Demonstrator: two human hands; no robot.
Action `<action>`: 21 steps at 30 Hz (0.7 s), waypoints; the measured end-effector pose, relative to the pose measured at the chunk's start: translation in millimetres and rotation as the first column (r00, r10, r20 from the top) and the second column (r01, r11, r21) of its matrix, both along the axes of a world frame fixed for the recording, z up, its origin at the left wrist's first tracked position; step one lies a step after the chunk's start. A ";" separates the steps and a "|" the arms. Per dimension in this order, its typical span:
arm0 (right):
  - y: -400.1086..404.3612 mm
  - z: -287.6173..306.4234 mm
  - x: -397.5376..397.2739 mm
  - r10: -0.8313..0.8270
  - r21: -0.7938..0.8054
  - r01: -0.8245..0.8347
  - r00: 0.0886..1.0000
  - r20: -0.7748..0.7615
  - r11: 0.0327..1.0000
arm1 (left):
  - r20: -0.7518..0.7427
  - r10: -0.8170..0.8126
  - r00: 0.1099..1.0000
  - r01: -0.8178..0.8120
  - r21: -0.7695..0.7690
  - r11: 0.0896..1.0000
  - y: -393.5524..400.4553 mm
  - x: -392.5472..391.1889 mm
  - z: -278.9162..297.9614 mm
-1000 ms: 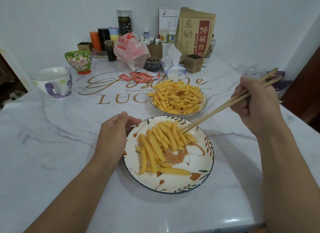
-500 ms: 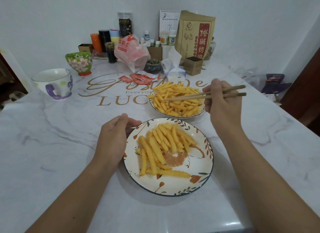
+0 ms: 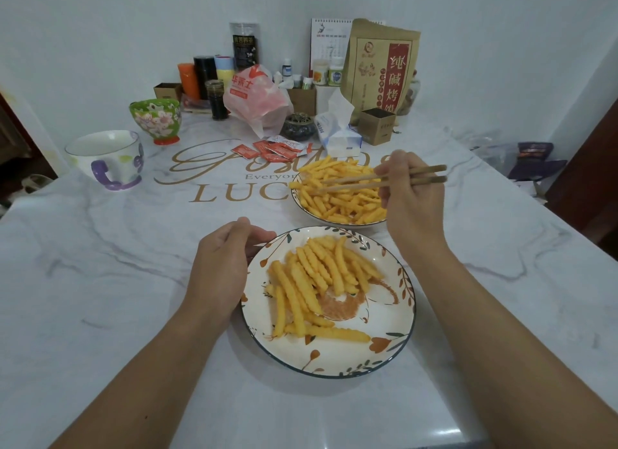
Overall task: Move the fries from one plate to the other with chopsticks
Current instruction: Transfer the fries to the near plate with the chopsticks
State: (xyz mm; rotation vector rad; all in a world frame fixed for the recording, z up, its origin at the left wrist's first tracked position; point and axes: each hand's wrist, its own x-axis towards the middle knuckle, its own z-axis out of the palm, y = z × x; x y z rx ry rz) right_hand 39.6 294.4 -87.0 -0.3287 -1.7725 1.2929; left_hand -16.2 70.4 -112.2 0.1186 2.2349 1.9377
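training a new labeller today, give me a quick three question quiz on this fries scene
1. True or false: the chopsticks are held in the right hand.
2. Over which plate are the chopstick tips? A) the near plate B) the far plate C) neither
3. What does the left hand rest against?

Key
1. True.
2. B: the tips lie over the far plate's fries.
3. The left rim of the near plate, which holds fewer fries.
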 end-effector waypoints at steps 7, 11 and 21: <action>36.8 28.7 31.9 -0.090 -0.507 -0.046 0.966 -0.242 0.861 | 0.005 -0.009 1.000 0.009 0.025 1.000 0.1 0.0 0.3; 56.1 24.7 55.2 0.095 -0.432 -0.181 0.972 -0.213 0.883 | 0.000 -0.013 1.000 0.013 0.029 1.000 0.1 -0.6 -0.8; 52.7 25.7 52.6 -0.119 -0.426 0.030 0.976 -0.183 0.904 | 0.004 -0.009 1.000 0.009 0.019 1.000 -0.1 0.4 -0.5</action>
